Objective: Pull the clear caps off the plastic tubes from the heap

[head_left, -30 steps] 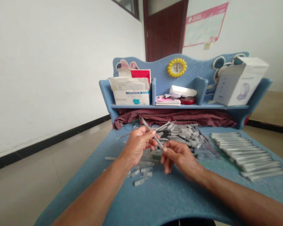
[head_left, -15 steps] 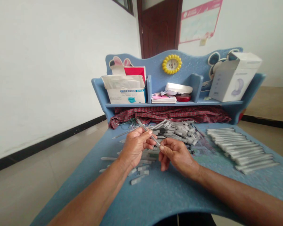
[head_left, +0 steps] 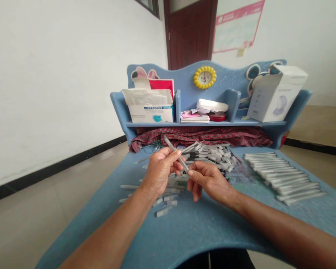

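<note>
Well, a big blue desk (head_left: 184, 231) fills most of the view. At its far edge stands a blue shelf (head_left: 204, 123) with a wavy back.

On the right end of the shelf leans a large white box (head_left: 274, 98). On the left end sits a white box of masks (head_left: 149, 108). A red checked cloth (head_left: 207, 136) lies bunched under the shelf, along the far edge of the desk.

Near the right edge of the desk, long grey sticks lie side by side in a neat row (head_left: 285, 173). In the middle, close to the far edge, grey and black pieces lie in a messy pile (head_left: 212, 153).

Both arms reach in from the near edge. The left hand (head_left: 159, 170) and the right hand (head_left: 210, 181) meet above the middle of the desk, in front of the pile. Together they hold one thin grey stick (head_left: 169, 144), lifted off the desk and tilted up to the left. The left hand pinches it near the middle with closed fingers. The right hand pinches the low end with thumb and finger, and its other fingers curl down.

A few short grey caps (head_left: 165, 205) lie on the desk under the left hand. A little yellow clock (head_left: 204, 77) sits on the back of the shelf.
</note>
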Demonstrator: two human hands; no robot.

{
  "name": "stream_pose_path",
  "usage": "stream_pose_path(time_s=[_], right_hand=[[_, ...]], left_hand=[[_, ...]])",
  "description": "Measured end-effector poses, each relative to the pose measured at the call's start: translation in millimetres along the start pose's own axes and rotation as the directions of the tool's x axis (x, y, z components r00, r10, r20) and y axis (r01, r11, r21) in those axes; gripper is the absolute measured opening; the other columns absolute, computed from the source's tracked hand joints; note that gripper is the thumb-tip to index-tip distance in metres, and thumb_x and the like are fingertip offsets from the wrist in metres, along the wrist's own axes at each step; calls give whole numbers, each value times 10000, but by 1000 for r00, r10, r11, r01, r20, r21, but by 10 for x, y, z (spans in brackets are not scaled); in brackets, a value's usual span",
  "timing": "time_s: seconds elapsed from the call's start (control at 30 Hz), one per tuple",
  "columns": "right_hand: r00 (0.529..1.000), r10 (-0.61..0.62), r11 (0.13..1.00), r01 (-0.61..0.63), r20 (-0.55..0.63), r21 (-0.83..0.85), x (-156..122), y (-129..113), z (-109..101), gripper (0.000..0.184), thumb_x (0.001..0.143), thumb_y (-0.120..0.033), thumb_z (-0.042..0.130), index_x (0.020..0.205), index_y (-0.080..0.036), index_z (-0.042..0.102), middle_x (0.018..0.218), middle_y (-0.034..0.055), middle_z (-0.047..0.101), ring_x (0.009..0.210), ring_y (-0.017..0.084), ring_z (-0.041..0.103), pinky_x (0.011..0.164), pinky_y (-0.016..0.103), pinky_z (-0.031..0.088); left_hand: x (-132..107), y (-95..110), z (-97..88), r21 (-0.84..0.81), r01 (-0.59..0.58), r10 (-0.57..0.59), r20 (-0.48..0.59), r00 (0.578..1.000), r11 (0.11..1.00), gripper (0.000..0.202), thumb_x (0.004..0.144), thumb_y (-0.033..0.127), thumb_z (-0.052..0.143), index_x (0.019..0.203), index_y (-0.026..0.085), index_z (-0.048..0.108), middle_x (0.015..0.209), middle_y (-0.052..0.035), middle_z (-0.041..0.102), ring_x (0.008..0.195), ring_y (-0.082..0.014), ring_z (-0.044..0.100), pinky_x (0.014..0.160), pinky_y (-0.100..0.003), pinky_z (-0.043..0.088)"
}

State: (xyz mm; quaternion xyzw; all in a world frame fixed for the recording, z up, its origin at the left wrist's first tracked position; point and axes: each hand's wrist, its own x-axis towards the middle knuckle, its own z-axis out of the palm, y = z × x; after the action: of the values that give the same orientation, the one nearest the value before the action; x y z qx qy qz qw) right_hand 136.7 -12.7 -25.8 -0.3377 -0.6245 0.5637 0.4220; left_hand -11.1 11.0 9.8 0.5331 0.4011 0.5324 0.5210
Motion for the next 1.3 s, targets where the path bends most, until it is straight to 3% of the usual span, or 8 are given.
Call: stream_pose_path(time_s=[0.1,0.23,0.33,0.47,0.6,0.83,1.13,1.3], right_hand=[[999,-11,995,16,52,-97,-14,-16,-19,334,862,-480,440,760,-164,469,581,-14,598,353,93,548,337,168,366],[999,-50,981,52,15,-189,1,14,-81,310,889,-455,393,782,-173,465,592,-19,579,363,90,543,343,171,362],[986,-168,928,149,-25,-340,19,72,-139,201,893,-366,407,900,-184,492,618,-31,556,393,80,525,379,180,378],[915,-404,686,308,7,-660,6,111,-180,147,866,-234,448,991,-200,516,622,-32,548,486,86,518,500,200,405],[849,-511,435,394,138,-810,-37,74,-162,221,882,-207,422,1087,-199,503,750,16,628,616,117,570,602,228,416],[826,-438,171,464,355,-869,-66,17,-137,316,878,-110,349,1147,-155,509,808,71,643,682,158,602,613,253,425],[791,-408,25,510,457,-860,-75,-50,-109,222,876,-121,366,998,-159,548,848,53,640,624,120,556,501,233,332],[804,-394,-15,478,445,-878,-63,-132,-159,217,886,-125,363,1021,-164,529,779,28,642,572,103,534,495,242,292]], left_hand=[[6,-1,-20,14,16,-16,-5,1000,1000,196,745,294,632,689,121,558,572,5,594,414,-62,502,360,-149,376],[21,-13,-44,37,22,-22,-1,1000,999,206,726,301,649,680,130,544,548,17,586,398,-62,499,349,-147,358],[25,-22,-49,66,35,-36,5,999,997,225,719,320,654,660,138,537,495,27,563,369,-61,476,342,-151,347],[16,-28,-40,114,78,-81,22,997,990,258,720,351,650,619,154,517,402,47,507,327,-57,436,340,-151,312],[3,-31,-25,147,104,-113,56,992,984,272,717,367,649,597,161,518,375,57,473,315,-54,409,334,-158,261],[-33,-48,25,183,170,-197,137,971,968,350,668,395,674,532,173,441,376,75,399,325,-41,329,344,-163,207],[-52,-59,37,229,195,-245,215,945,954,382,632,452,697,564,168,451,445,89,338,367,-38,281,367,-165,180],[-41,4,15,322,122,-195,207,959,939,376,690,507,628,596,164,507,423,63,399,373,-65,342,380,-171,200]])
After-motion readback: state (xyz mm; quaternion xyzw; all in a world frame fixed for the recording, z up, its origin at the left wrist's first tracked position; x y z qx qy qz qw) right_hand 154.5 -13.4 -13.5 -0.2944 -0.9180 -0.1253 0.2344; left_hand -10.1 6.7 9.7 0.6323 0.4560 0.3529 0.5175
